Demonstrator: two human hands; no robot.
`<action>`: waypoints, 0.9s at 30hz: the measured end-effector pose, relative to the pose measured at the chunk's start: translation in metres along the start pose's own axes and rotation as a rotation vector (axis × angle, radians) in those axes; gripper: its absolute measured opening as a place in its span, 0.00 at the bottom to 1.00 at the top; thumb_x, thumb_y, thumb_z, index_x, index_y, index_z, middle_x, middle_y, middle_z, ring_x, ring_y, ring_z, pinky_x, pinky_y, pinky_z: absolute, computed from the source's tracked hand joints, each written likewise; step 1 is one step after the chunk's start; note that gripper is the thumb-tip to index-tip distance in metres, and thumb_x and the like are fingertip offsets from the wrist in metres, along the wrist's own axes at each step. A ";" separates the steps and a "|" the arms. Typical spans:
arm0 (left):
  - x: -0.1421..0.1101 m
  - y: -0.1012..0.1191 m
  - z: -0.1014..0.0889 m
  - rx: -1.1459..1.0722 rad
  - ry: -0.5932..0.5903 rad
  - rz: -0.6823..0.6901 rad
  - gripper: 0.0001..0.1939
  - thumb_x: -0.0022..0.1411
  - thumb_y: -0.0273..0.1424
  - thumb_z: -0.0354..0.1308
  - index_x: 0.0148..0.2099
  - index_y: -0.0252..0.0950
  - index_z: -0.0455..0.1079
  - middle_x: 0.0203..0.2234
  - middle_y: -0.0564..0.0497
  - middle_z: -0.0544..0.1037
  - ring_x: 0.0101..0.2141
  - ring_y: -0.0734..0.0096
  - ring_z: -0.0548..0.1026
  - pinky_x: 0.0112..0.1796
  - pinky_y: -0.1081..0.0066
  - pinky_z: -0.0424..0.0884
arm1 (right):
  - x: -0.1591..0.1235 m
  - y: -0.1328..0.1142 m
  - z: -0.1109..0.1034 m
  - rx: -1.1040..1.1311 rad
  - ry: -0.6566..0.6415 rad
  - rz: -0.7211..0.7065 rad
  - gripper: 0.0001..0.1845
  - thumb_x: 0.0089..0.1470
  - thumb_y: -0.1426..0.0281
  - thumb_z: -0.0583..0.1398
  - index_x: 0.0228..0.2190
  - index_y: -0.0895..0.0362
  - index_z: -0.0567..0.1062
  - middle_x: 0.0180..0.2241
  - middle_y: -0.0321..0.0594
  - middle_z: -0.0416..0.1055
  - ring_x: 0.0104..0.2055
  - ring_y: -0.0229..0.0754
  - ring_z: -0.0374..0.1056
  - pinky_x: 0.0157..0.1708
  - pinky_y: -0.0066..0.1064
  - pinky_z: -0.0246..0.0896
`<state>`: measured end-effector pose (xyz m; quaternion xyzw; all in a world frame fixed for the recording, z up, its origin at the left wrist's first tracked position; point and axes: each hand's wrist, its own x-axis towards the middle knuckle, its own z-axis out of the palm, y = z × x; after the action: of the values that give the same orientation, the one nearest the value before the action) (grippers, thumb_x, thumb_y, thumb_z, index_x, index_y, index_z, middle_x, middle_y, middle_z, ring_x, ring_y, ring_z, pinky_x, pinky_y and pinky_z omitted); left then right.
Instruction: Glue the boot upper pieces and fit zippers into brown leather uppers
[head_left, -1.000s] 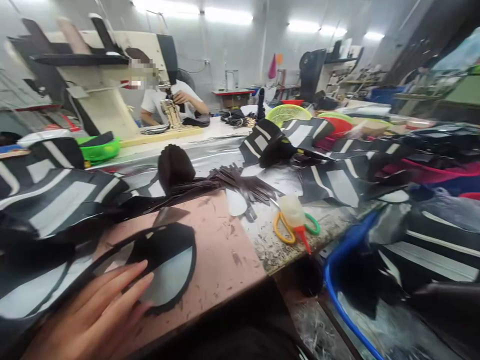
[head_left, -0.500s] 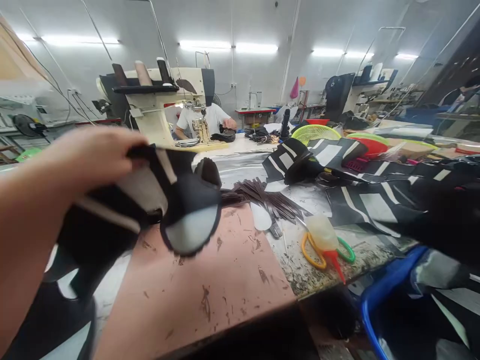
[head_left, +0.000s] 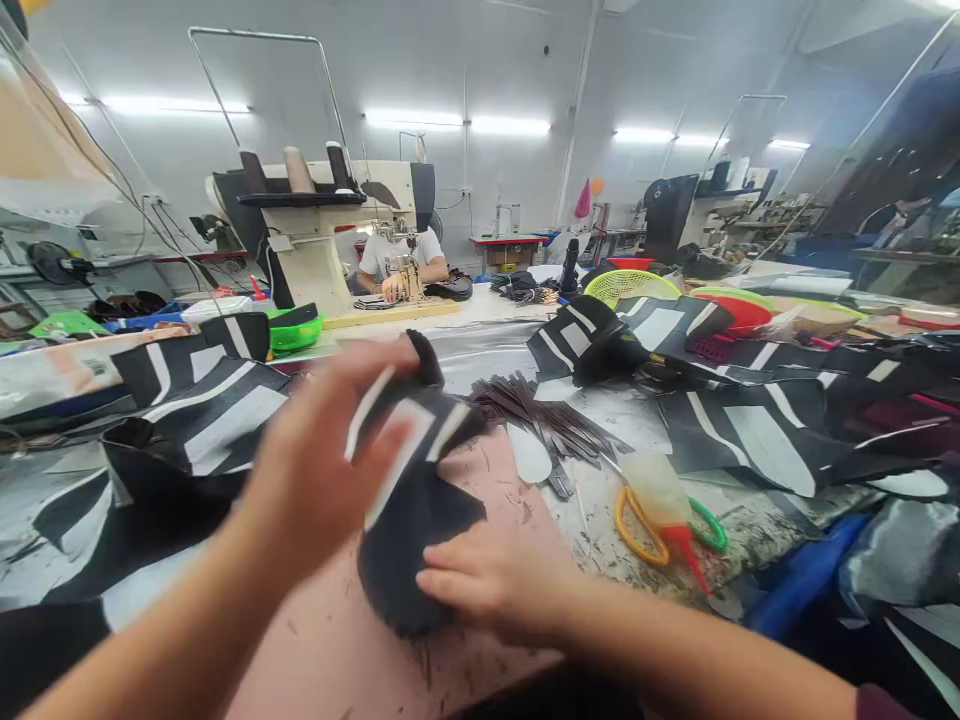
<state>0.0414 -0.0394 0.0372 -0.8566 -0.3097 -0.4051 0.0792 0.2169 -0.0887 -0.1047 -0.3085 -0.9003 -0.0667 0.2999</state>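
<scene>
A black shoe upper (head_left: 420, 500) with pale strips on its inner side stands tilted over a pink board (head_left: 315, 660). My left hand (head_left: 322, 460), blurred, grips its upper left part, with the thumb across the pale strips and the fingers near the top. Low on its right side, my right hand (head_left: 502, 575) has its fingers closed against the dark edge; its thumb is hidden. Beyond the board lies a heap of dark narrow strips (head_left: 536, 415).
Yellow-and-green-handled scissors (head_left: 641, 530) and a red-tipped glue bottle (head_left: 660, 490) lie to the right. More black uppers (head_left: 750, 430) spread right, others (head_left: 225, 420) left. A blue bin (head_left: 795, 580) stands below the table edge. A person (head_left: 412, 260) sits at a sewing machine (head_left: 315, 240) opposite.
My left hand has brought the upper right and down over the board, and the upper has turned. My right hand has come into view and touches it. The left-side pieces now show.
</scene>
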 end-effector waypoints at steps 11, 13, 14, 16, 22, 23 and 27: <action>-0.111 -0.017 0.057 -0.508 -0.833 -0.241 0.21 0.59 0.42 0.52 0.53 0.43 0.65 0.52 0.48 0.67 0.56 0.59 0.59 0.52 0.55 0.61 | -0.030 0.005 -0.001 0.311 0.147 0.383 0.16 0.50 0.68 0.60 0.43 0.57 0.69 0.46 0.46 0.67 0.49 0.42 0.63 0.47 0.33 0.60; -0.093 -0.014 0.052 -0.612 -0.819 -0.398 0.16 0.60 0.39 0.48 0.47 0.42 0.71 0.46 0.49 0.73 0.54 0.60 0.63 0.51 0.56 0.63 | -0.032 0.005 -0.002 0.195 0.268 0.349 0.21 0.51 0.63 0.59 0.46 0.58 0.66 0.47 0.49 0.65 0.50 0.44 0.62 0.48 0.37 0.60; -0.085 -0.014 0.050 -0.651 -0.809 -0.483 0.15 0.60 0.39 0.49 0.42 0.41 0.73 0.43 0.49 0.76 0.52 0.59 0.66 0.50 0.58 0.64 | -0.033 0.007 -0.001 0.149 0.307 0.349 0.20 0.52 0.61 0.57 0.45 0.57 0.66 0.46 0.49 0.66 0.49 0.45 0.62 0.47 0.37 0.60; -0.072 -0.013 0.049 -0.677 -0.749 -0.698 0.14 0.55 0.41 0.52 0.33 0.38 0.75 0.34 0.49 0.78 0.45 0.58 0.72 0.44 0.61 0.69 | -0.037 0.020 -0.001 0.070 0.315 0.477 0.15 0.56 0.62 0.52 0.40 0.57 0.69 0.41 0.47 0.69 0.45 0.44 0.65 0.44 0.36 0.61; -0.072 -0.008 0.055 -0.600 -0.376 -0.921 0.19 0.56 0.45 0.47 0.28 0.35 0.68 0.23 0.52 0.75 0.28 0.66 0.74 0.30 0.69 0.71 | -0.052 0.082 0.002 -0.188 -0.179 0.875 0.13 0.46 0.74 0.56 0.37 0.60 0.72 0.40 0.46 0.70 0.39 0.44 0.67 0.35 0.30 0.61; -0.080 -0.005 0.057 -0.536 -0.356 -0.816 0.19 0.59 0.45 0.44 0.31 0.36 0.69 0.26 0.51 0.76 0.31 0.66 0.74 0.33 0.68 0.72 | -0.053 0.088 0.004 -0.188 -0.197 0.860 0.11 0.45 0.75 0.57 0.34 0.59 0.73 0.38 0.44 0.71 0.37 0.44 0.67 0.34 0.29 0.60; -0.132 0.007 0.078 -0.337 -0.465 -0.299 0.16 0.63 0.37 0.42 0.45 0.40 0.68 0.41 0.49 0.76 0.44 0.66 0.73 0.46 0.67 0.69 | -0.046 0.090 0.003 -0.226 -0.152 0.872 0.10 0.50 0.76 0.53 0.27 0.59 0.74 0.31 0.45 0.72 0.35 0.44 0.67 0.33 0.30 0.59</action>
<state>0.0331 -0.0765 -0.1117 -0.8722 -0.3707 -0.2510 -0.1970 0.2979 -0.0392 -0.1394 -0.6934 -0.6929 -0.0091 0.1977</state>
